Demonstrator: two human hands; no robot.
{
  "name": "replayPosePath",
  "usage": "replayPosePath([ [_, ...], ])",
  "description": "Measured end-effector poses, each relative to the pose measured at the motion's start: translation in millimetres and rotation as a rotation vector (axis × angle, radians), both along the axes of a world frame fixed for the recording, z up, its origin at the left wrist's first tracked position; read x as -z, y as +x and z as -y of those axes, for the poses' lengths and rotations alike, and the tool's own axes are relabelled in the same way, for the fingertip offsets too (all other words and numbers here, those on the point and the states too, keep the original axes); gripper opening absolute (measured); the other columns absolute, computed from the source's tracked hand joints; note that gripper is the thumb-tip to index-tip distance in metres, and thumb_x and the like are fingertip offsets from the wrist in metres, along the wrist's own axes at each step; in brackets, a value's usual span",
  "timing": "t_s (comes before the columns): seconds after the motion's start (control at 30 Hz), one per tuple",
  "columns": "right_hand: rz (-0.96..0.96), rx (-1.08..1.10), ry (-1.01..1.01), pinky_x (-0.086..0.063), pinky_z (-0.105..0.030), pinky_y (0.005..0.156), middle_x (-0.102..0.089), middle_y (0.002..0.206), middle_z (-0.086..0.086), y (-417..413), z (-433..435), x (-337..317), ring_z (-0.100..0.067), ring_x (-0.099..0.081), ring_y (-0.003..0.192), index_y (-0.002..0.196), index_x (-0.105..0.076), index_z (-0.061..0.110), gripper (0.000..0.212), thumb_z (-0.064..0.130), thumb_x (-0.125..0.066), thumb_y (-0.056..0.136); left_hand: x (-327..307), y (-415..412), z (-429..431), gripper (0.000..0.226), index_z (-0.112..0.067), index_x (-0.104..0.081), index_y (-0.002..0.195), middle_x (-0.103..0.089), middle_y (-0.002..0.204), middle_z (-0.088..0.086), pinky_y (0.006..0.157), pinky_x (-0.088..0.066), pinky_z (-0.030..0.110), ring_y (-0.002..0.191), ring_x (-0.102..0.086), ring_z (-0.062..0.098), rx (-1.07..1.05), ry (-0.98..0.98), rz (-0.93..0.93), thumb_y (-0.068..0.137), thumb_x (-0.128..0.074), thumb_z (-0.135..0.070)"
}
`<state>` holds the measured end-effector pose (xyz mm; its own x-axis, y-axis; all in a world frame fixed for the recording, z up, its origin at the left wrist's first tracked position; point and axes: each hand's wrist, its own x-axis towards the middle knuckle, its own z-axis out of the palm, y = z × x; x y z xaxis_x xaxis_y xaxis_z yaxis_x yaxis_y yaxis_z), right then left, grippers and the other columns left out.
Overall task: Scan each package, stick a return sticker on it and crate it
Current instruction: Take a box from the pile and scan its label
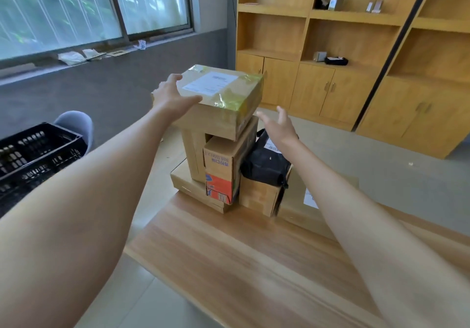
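Note:
A pile of packages stands at the far end of the wooden table [229, 259]. On top lies a cardboard box [223, 98] with a white label and yellow-green tape. My left hand [170, 96] touches its left top corner, thumb lying on the lid and fingers spread along the far-left edge. My right hand [278, 124] hovers open beside the box's right side, not touching it. Below sit a tall plain box [194, 157], an orange-and-blue printed box [220, 172], a black bag parcel [265, 162], a small brown box [256, 195] and a flat box [188, 187].
A black plastic crate [33, 154] stands at the left, with a grey chair back [76, 124] behind it. Wooden shelves and cabinets [356, 60] line the back wall. A flat labelled parcel [302, 198] lies under my right forearm. Windows run along the left wall.

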<state>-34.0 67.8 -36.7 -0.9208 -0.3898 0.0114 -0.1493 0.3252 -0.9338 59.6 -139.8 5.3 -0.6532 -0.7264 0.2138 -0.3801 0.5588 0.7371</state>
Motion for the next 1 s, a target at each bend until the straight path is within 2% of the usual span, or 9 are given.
replayPosePath([
  [0.07, 0.002, -0.010, 0.003, -0.024, -0.037, 0.111, -0.017, 0.158, -0.004, -5, 17, -4, -0.023, -0.020, 0.144, 0.152, -0.014, 0.016, 0.075, 0.045, -0.052, 0.093, -1, -4, 20, 0.072, -0.027, -0.035, 0.143, -0.039, 0.144, 0.007, 0.102, -0.037, 0.041, 0.134, -0.031, 0.026, -0.051, -0.010, 0.026, 0.081, -0.068, -0.043],
  [0.27, 0.031, -0.031, 0.030, -0.026, -0.039, 0.110, -0.014, 0.159, -0.004, -17, 58, -4, -0.024, -0.021, 0.144, 0.153, -0.010, 0.017, 0.078, 0.049, -0.048, 0.093, 6, -18, 66, 0.081, -0.025, -0.027, 0.147, -0.033, 0.148, 0.010, 0.107, -0.031, 0.044, 0.138, -0.025, 0.031, -0.104, 0.072, 0.081, 0.081, -0.066, -0.051],
  [0.43, 0.074, -0.020, 0.044, -0.024, -0.043, 0.111, -0.011, 0.159, -0.003, -24, 76, 6, -0.025, -0.018, 0.145, 0.153, -0.005, 0.020, 0.081, 0.052, -0.047, 0.093, 23, -22, 88, 0.089, -0.020, -0.021, 0.148, -0.029, 0.150, 0.011, 0.109, -0.033, 0.045, 0.137, -0.030, 0.030, -0.086, 0.230, 0.058, 0.079, -0.069, -0.050],
  [0.53, 0.129, -0.024, 0.027, -0.026, -0.046, 0.112, -0.011, 0.159, -0.002, -25, 82, 13, -0.026, -0.020, 0.144, 0.153, -0.003, 0.023, 0.081, 0.054, -0.047, 0.092, 30, -22, 91, 0.085, -0.015, -0.023, 0.147, -0.033, 0.147, 0.008, 0.104, -0.037, 0.040, 0.131, -0.038, 0.027, -0.054, 0.289, 0.042, 0.081, -0.069, -0.045],
  [0.63, 0.165, -0.015, -0.016, -0.032, -0.054, 0.109, -0.017, 0.158, 0.000, -21, 86, 15, -0.027, -0.028, 0.141, 0.153, -0.005, 0.026, 0.078, 0.052, -0.046, 0.092, 31, -22, 87, 0.074, -0.011, -0.033, 0.141, -0.039, 0.142, 0.006, 0.101, -0.042, 0.039, 0.126, -0.042, 0.025, -0.040, 0.270, 0.024, 0.083, -0.068, -0.041],
  [0.73, 0.212, -0.010, -0.098, -0.034, -0.054, 0.108, -0.022, 0.155, 0.003, -15, 85, 16, -0.026, -0.032, 0.138, 0.153, -0.009, 0.027, 0.076, 0.047, -0.047, 0.091, 29, -19, 82, 0.081, -0.011, -0.030, 0.144, -0.036, 0.144, 0.007, 0.105, -0.041, 0.040, 0.128, -0.042, 0.025, -0.046, 0.273, -0.008, 0.081, -0.071, -0.040],
  [0.9, 0.269, 0.004, -0.215, -0.039, -0.052, 0.105, -0.039, 0.147, 0.003, -4, 61, 14, -0.023, -0.042, 0.131, 0.149, -0.021, 0.034, 0.089, 0.056, -0.049, 0.067, 10, -13, 57, 0.092, -0.016, -0.022, 0.150, -0.029, 0.148, 0.007, 0.105, -0.038, 0.036, 0.132, -0.036, 0.023, -0.032, 0.197, -0.053, 0.078, -0.074, -0.040],
  [1.0, 0.227, 0.054, -0.252, -0.037, -0.049, 0.107, -0.035, 0.150, 0.004, 0, 28, 4, -0.022, -0.039, 0.133, 0.150, -0.018, 0.031, 0.082, 0.050, -0.050, 0.077, -3, -14, 26, 0.098, -0.014, -0.021, 0.149, -0.029, 0.145, 0.007, 0.103, -0.042, 0.036, 0.128, -0.040, 0.023, 0.007, 0.184, -0.067, 0.074, -0.077, -0.042],
])
